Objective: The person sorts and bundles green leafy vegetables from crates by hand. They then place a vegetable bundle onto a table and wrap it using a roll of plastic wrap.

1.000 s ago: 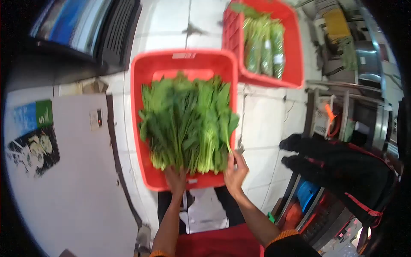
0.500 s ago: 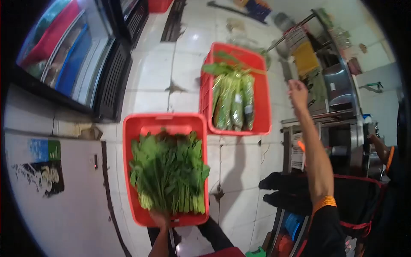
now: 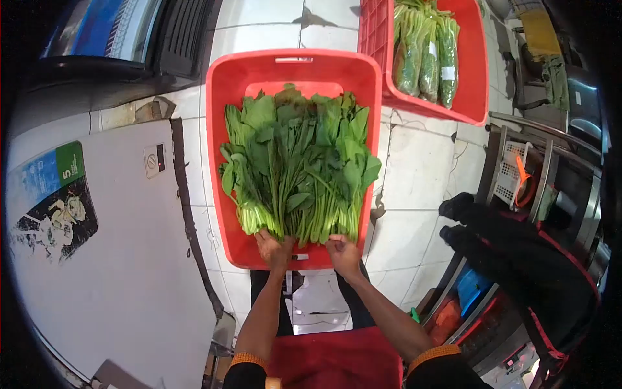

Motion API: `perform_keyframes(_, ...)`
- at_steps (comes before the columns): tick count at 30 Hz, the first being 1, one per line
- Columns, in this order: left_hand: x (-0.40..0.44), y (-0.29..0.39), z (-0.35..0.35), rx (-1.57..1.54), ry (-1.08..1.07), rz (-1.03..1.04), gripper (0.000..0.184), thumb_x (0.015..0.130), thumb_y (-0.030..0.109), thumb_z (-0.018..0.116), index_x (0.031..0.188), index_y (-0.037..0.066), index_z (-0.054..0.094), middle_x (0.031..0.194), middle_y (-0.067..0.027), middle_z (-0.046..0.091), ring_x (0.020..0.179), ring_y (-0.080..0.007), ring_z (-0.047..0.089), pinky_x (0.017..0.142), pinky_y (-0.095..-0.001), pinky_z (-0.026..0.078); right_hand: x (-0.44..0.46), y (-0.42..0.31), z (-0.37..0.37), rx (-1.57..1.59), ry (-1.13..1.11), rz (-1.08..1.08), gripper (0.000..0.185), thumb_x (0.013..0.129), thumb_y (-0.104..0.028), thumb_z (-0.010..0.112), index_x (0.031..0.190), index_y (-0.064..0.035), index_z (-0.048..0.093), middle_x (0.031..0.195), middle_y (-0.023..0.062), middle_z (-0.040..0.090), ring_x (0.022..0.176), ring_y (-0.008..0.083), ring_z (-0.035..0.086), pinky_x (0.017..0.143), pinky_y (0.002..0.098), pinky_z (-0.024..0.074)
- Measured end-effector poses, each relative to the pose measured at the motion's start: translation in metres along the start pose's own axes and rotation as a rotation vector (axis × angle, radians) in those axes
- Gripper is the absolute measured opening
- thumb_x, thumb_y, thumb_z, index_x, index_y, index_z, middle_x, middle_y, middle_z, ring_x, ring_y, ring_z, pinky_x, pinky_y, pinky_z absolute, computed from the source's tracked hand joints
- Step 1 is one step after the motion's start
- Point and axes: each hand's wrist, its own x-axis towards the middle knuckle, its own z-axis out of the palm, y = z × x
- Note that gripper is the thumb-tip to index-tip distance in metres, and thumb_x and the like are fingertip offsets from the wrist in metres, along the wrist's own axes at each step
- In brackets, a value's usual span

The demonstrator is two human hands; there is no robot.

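Leafy green vegetables [image 3: 298, 162] lie side by side in a red crate [image 3: 295, 63], leaves toward the far side and stems toward me. My left hand [image 3: 273, 249] is closed around stem ends at the crate's near side, left of the middle. At the near right, my right hand [image 3: 343, 253] has its fingers curled against the stem ends of the greens. The fingertips of both hands are partly hidden among the stems.
A second red crate [image 3: 478, 71] at the upper right holds several bagged green bundles [image 3: 427, 55]. A white cabinet [image 3: 139, 259] stands at the left. On the right are a metal rack [image 3: 544, 175] and a person's dark-clothed legs [image 3: 512, 266].
My right hand, raised far out to the right half a second ago, is back at the stems. The view has shifted, so the crates appear higher and further right. My left hand remains at the stems.
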Motion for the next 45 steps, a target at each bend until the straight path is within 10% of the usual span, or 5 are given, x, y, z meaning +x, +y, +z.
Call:
perform_keyframes(7, 0.015, -0.003, -0.021, -0.045, -0.105, -0.135, 0.044, 0.066, 0.020, 0.071, 0.096, -0.004, 0.049, 0.094, -0.0254, 0.054, 0.090, -0.0430, 0.054, 0.081, -0.0486, 0.044, 0.012, -0.029, 0.004, -0.660, 0.526, -0.333, 0.034, 0.078, -0.003, 0.060, 0.108, 0.0024, 0.048, 0.100, 0.0213, 0.051, 0.093, 0.0389, 0.054, 0.082, 0.0439, 0.0448)
perform_keyframes(22, 0.023, -0.061, -0.032, -0.873, -0.516, -0.397, 0.028, 0.076, 0.016, 0.056, 0.097, 0.001, 0.047, 0.090, -0.0099, 0.056, 0.084, -0.0199, 0.054, 0.071, -0.0351, 0.043, 0.006, 0.022, 0.022, -0.736, 0.555, -0.211, 0.042, 0.073, -0.005, 0.067, 0.110, 0.0027, 0.048, 0.098, 0.0197, 0.047, 0.087, 0.0367, 0.048, 0.079, 0.0466, 0.0406)
perform_keyframes(28, 0.010, -0.027, -0.039, -0.897, -0.319, -0.254, 0.043, 0.088, 0.028, 0.059, 0.118, 0.000, 0.043, 0.106, -0.0127, 0.057, 0.101, -0.0213, 0.055, 0.087, -0.0342, 0.044, -0.015, -0.021, 0.006, 0.231, 0.504, -0.041, 0.014, 0.091, -0.010, 0.057, 0.100, 0.0001, 0.052, 0.082, 0.0084, 0.059, 0.062, 0.0155, 0.054, 0.056, 0.0295, 0.0450)
perform_keyframes(43, 0.004, -0.015, -0.041, -0.302, -0.275, -0.174, 0.045, 0.089, 0.034, 0.062, 0.113, -0.002, 0.052, 0.101, -0.0219, 0.064, 0.095, -0.0326, 0.062, 0.083, -0.0390, 0.046, -0.088, -0.101, -0.056, 0.193, 0.397, -0.380, 0.036, 0.096, -0.004, 0.046, 0.129, 0.0098, 0.045, 0.125, 0.0210, 0.052, 0.110, 0.0275, 0.058, 0.093, 0.0359, 0.0486)
perform_keyframes(45, -0.008, -0.008, -0.040, 0.261, 0.201, -0.003, 0.054, 0.088, 0.041, 0.062, 0.120, 0.000, 0.050, 0.110, -0.0191, 0.062, 0.103, -0.0295, 0.060, 0.086, -0.0369, 0.045, -0.101, -0.106, -0.061, 0.113, 0.376, -0.444, 0.036, 0.096, -0.005, 0.045, 0.129, 0.0097, 0.045, 0.126, 0.0210, 0.051, 0.110, 0.0273, 0.058, 0.093, 0.0361, 0.0480)
